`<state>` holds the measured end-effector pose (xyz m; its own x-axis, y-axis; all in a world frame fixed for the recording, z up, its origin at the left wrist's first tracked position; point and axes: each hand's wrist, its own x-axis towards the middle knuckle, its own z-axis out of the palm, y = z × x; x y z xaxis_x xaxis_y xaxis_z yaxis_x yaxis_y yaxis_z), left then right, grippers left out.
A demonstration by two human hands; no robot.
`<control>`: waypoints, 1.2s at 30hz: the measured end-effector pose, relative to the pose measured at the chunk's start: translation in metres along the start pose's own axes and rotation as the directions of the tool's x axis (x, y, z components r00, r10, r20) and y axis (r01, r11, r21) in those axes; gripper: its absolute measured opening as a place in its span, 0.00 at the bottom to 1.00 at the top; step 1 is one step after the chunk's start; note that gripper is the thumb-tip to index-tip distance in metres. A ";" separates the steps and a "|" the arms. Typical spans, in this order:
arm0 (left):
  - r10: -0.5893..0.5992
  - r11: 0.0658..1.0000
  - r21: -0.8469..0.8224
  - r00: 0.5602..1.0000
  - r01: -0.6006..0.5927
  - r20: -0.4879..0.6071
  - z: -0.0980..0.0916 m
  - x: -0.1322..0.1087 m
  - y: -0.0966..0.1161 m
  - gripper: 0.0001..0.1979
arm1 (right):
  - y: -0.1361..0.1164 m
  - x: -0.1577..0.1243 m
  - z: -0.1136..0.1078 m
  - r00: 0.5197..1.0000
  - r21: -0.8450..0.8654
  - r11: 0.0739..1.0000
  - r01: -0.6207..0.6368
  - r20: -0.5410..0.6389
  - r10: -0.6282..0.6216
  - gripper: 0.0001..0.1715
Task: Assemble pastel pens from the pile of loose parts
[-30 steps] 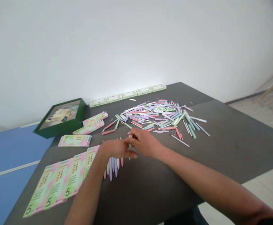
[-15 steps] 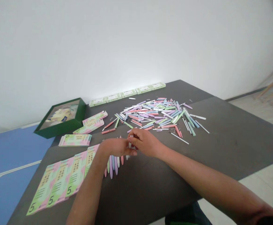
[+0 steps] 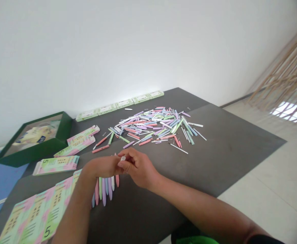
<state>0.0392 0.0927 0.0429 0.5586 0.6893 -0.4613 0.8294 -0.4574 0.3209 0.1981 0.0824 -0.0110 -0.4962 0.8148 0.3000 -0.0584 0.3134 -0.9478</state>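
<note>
My left hand (image 3: 109, 166) and my right hand (image 3: 142, 168) meet over the near part of the dark table. Between their fingers the pale round end of a small white pen part (image 3: 123, 158) shows; the rest is hidden by the hands. Thumb and fingers of the right hand are closed around it, and the left fingers press in from the other side, partly covered. Just below the left hand lies a row of pastel pens (image 3: 104, 191), side by side, with their upper ends hidden. A large pile of loose pens and white refills (image 3: 153, 125) spreads beyond the hands.
Printed pink-and-green packets (image 3: 33, 211) overlap at the near left, with further packets (image 3: 59, 163) behind them. A green box (image 3: 38, 149) holding plastic bags stands at the far left. Flat pale green boxes (image 3: 124, 104) line the wall. Wooden poles (image 3: 285, 64) lean at right.
The view has swung to the right, so the table and its things sit further left. Both hands stay together around the small white part, whose round end now faces up more plainly.
</note>
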 end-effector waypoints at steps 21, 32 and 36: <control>-0.158 0.962 -0.200 0.975 0.187 0.155 -0.006 -0.011 0.015 0.39 | 0.029 -0.009 -0.185 0.855 -0.965 0.117 -0.236 -0.148 0.498 0.15; -0.093 0.959 -0.250 0.981 0.134 0.169 -0.007 -0.014 0.019 0.38 | 0.041 -0.016 -0.171 0.841 -0.983 0.098 -0.154 -0.078 0.536 0.18; -0.100 0.957 -0.255 0.983 0.137 0.154 -0.010 -0.014 0.022 0.34 | 0.038 -0.020 -0.169 0.855 -0.984 0.100 -0.145 -0.074 0.513 0.16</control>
<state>0.0489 0.0783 0.0644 0.4680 0.6366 -0.6130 0.8679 -0.2003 0.4546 0.3518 0.1609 -0.0349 -0.3902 0.8935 -0.2222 0.9188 0.3934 -0.0315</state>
